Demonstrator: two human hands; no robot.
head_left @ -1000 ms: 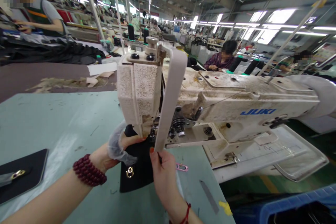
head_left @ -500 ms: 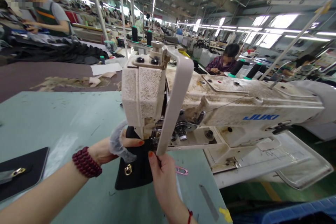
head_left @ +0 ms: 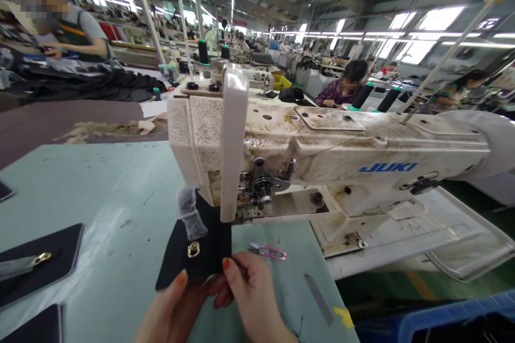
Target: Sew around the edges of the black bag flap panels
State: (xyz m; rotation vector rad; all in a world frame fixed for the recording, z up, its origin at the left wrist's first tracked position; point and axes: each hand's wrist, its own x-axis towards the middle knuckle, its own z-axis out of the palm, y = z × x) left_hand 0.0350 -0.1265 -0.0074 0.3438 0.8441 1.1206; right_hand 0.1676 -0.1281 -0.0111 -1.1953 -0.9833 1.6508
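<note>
Bright overhead tubes (glaring), warped edges

a: the flat leather piece point(head_left: 209, 249) was black, its small buckle point(head_left: 193, 250) gold.
b: and the speckled sewing machine point(head_left: 322, 161) was cream with blue lettering, on a pale green tabletop point(head_left: 100, 193); the small thread snips point(head_left: 269, 251) were pink.

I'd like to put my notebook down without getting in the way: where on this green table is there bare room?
Bare table lies left of the sewing machine, beyond the black pieces at the near-left edge. It is crowded under the machine head, where both hands hold the black piece beside the pink snips.
</note>
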